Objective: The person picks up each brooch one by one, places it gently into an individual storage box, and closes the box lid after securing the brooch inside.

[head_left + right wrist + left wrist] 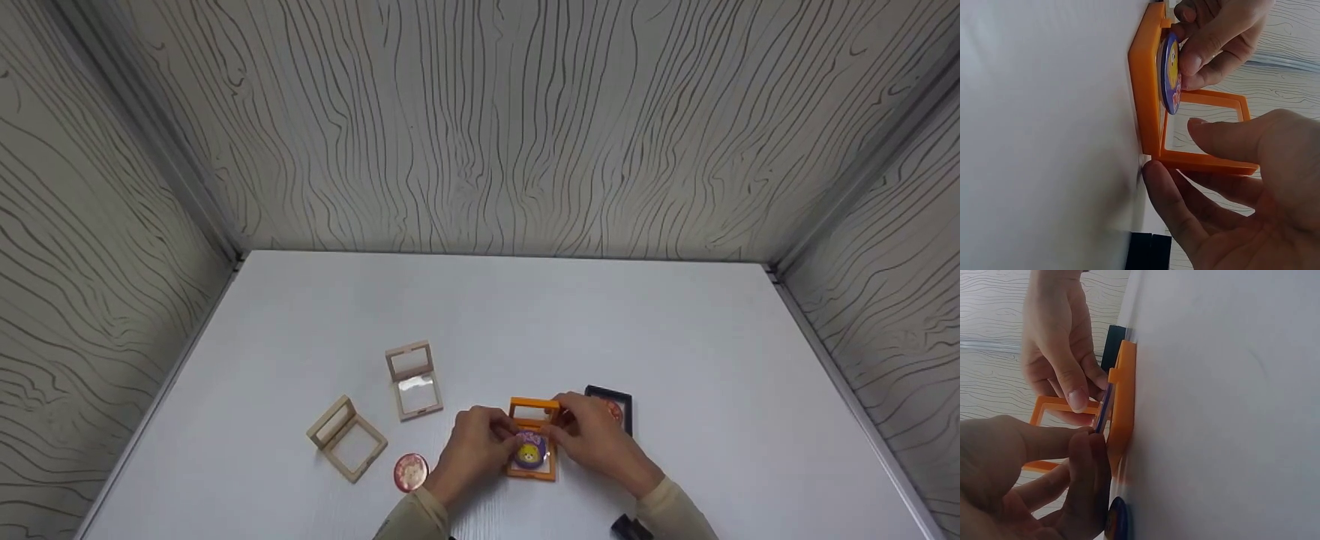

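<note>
An orange hinged display case (pixel 532 475) stands open on the table, its see-through lid (pixel 1210 163) raised. A round purple badge with a yellow bear (pixel 531 452) is over the lower half of the case; in the right wrist view the badge (pixel 1169 73) sits slightly tilted against the clear base. My left hand (pixel 480 441) pinches the badge by its edge between thumb and fingers. With thumb inside and fingers outside, my right hand (pixel 596 439) grips the raised lid near the hinge. The left fingers partly cover the badge in the head view.
Two pale wood-coloured cases, one nearer (pixel 336 459) and one farther (pixel 420 414), stand open on the left. A red round badge (pixel 411 472) lies beside my left wrist. Behind my right hand is a black case (pixel 628 405) with a red badge. A black object (pixel 628 527) lies near my right sleeve.
</note>
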A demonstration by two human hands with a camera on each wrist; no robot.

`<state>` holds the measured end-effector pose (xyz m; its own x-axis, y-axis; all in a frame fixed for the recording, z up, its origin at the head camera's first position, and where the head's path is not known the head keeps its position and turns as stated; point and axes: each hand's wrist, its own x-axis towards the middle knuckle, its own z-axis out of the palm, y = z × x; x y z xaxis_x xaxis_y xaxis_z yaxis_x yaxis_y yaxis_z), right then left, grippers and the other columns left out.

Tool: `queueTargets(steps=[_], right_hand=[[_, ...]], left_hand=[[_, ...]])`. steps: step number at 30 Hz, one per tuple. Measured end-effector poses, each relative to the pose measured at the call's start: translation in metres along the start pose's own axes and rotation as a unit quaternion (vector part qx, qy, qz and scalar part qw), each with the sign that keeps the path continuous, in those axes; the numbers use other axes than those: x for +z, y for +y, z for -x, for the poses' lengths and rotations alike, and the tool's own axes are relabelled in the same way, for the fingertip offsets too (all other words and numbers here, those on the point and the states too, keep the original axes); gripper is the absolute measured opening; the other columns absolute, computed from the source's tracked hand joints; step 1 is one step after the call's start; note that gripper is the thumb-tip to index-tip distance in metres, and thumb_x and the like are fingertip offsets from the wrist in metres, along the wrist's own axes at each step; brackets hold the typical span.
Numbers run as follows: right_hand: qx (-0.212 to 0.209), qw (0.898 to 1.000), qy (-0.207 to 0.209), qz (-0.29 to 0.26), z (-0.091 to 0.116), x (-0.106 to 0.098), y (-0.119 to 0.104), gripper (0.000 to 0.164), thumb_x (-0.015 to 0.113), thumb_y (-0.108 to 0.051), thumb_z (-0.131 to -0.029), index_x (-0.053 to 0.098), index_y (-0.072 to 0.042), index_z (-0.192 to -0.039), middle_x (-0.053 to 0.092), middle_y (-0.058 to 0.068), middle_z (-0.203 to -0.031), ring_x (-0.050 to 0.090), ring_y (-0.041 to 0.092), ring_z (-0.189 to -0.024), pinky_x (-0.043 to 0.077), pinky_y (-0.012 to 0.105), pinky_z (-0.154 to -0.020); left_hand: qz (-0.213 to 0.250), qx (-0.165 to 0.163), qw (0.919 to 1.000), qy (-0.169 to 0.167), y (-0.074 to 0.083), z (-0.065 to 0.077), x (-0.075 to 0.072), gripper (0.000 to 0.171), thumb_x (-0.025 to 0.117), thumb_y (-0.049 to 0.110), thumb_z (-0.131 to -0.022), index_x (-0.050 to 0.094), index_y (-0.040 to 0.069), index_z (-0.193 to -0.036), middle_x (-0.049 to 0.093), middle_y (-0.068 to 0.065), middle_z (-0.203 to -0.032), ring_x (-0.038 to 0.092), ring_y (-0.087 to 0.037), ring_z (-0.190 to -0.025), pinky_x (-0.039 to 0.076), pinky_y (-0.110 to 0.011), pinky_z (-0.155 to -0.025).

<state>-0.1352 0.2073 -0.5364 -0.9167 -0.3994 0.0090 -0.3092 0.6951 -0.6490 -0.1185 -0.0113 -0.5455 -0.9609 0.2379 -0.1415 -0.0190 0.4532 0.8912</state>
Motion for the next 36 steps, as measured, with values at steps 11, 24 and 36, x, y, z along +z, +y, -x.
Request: queueTargets(steps=[11,24,36], right_hand=[[-0.007,0.999,0.05,-0.006,0.001,-0.001,-0.006,0.023,0.075,-0.028,-0.091,0.067,-0.021,-0.112,0.069,-0.008,-0.103,0.063,0.007,-0.093,0.056,0.028,-0.082],[-0.018,0.995,0.081,-0.058,-0.001,-0.002,-0.01,0.034,0.064,-0.049,-0.094,0.069,-0.021,-0.113,0.07,-0.01,-0.11,0.068,0.009,-0.101,0.057,0.032,-0.086],[-0.014,0.993,0.09,-0.072,-0.001,-0.002,-0.009,0.028,0.049,-0.043,-0.104,0.071,-0.025,-0.107,0.071,-0.01,-0.101,0.066,0.007,-0.093,0.057,0.029,-0.083]], left_hand=[[-0.003,-0.015,0.9999,-0.003,-0.002,0.001,0.0,0.005,0.077,0.011,-0.086,0.073,0.014,-0.085,0.063,0.007,-0.076,0.06,-0.009,-0.068,0.051,-0.024,-0.058],[-0.001,-0.006,1.0,0.001,0.002,0.004,-0.002,0.005,0.076,0.015,-0.088,0.071,0.015,-0.086,0.064,0.007,-0.076,0.06,-0.008,-0.069,0.05,-0.024,-0.058],[-0.044,-0.018,0.9988,0.011,0.011,0.014,-0.002,0.055,0.084,0.028,-0.081,0.055,0.003,-0.12,0.058,-0.005,-0.103,0.058,-0.015,-0.08,0.052,-0.03,-0.065]])
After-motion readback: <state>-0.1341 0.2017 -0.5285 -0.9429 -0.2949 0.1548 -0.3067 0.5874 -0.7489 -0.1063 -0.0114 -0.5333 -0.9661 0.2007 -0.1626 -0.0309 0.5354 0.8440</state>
